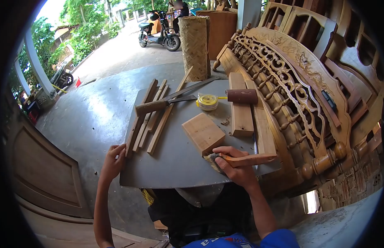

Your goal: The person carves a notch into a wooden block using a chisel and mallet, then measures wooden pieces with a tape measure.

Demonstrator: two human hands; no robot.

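At table [175,175] edge, hands [113,160] [238,166] apart: brush [245,160]; seemingly strip [136,128].

Smooth pale wooden block [203,133], matt grey surface [175,165], clear glossy plastic tape measure [208,102], rough woven roll [194,48]

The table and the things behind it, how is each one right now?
Brush, held in right hand, bristles down
Tape measure, tape partly out
Wooden block, resting on table
Wooden strips, lying down
Woven roll, rolled up, upright
Scooter, parked upright
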